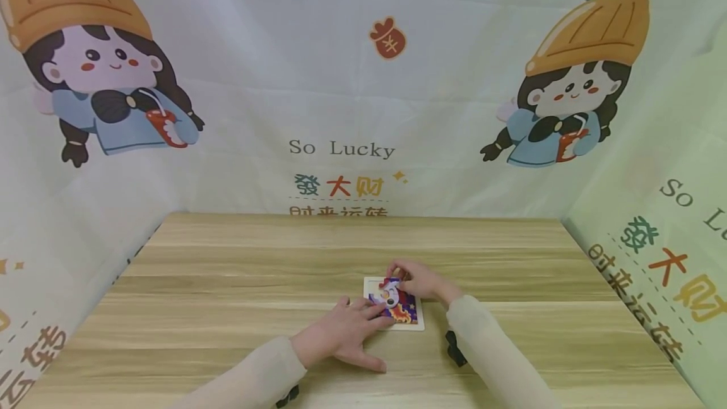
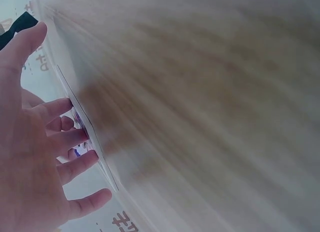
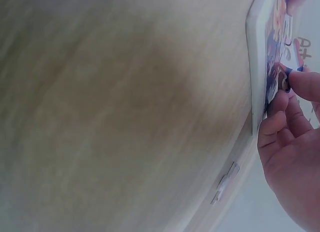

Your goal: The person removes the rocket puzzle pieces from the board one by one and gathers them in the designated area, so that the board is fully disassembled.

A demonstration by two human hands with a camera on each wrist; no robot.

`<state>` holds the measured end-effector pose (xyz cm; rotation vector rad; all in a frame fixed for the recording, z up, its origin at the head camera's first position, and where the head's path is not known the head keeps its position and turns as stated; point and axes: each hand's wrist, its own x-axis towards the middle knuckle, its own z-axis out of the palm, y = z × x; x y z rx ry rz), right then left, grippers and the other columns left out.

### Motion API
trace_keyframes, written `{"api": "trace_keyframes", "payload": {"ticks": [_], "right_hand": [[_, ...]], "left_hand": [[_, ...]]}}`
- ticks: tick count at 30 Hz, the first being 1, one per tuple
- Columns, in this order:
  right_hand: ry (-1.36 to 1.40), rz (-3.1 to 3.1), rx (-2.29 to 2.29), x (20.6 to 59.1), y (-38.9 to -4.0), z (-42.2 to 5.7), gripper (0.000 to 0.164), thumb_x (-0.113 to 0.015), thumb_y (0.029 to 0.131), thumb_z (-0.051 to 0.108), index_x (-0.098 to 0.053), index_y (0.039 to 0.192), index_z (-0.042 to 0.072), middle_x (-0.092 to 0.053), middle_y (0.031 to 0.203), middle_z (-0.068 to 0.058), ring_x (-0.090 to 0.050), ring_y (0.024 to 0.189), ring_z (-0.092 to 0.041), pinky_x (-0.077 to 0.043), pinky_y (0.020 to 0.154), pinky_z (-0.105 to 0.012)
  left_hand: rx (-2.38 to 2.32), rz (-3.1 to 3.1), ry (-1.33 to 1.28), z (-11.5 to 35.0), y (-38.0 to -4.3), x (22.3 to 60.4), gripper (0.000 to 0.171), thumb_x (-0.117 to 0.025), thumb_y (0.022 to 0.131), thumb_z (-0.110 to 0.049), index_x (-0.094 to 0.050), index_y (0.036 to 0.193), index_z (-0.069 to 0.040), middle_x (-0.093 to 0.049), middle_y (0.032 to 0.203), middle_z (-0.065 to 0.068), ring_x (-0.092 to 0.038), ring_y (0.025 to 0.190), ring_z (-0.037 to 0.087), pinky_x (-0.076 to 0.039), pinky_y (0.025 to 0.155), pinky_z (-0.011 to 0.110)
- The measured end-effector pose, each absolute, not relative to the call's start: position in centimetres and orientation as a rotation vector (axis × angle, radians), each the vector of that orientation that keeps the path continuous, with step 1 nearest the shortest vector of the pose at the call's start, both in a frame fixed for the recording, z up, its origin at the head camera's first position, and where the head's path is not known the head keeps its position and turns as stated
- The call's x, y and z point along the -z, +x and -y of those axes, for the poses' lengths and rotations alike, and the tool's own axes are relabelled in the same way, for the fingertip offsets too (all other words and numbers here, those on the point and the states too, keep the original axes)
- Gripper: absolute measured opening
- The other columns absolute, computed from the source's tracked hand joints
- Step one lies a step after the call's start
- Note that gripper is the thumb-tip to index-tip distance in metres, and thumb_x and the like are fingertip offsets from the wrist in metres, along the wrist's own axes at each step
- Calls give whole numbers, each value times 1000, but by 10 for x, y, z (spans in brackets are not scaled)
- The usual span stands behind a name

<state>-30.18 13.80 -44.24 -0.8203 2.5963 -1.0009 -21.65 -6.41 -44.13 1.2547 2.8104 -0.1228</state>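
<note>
A small jigsaw puzzle [image 1: 410, 309] in a white-bordered tray [image 1: 421, 326] lies flat on the table, its picture purple, orange and white. My left hand [image 1: 348, 333] spreads over its near left side, fingers straight and fingertips on the puzzle, thumb out to the side. From the far right corner, my right hand [image 1: 423, 279] reaches in and pinches a puzzle piece [image 3: 283, 79] between thumb and fingers, raised at the puzzle's surface. In the left wrist view, the left fingers [image 2: 75, 167] reach across the tray's edge.
The wooden table [image 1: 227, 283] extends all round the tray. Behind it and at both sides hangs a pale printed cloth [image 1: 255, 81] with cartoon figures and lettering. Dark straps [image 1: 455, 349] show under the pale sleeves [image 1: 494, 346].
</note>
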Motion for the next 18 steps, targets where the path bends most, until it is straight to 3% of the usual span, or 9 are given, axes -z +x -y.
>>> {"api": "trace_keyframes", "payload": {"ticks": [18], "right_hand": [[-796, -2600, 1139, 445, -302, -161, 22, -52, 80, -4, -56, 99, 6, -55, 86, -6, -51, 78, -18, -43, 69, -33]], "left_hand": [[106, -2800, 1240, 64, -216, 440, 79, -48, 74, -73, -38, 139, -29, -33, 144, 1, -33, 127, 24, -30, 97, 52]]}}
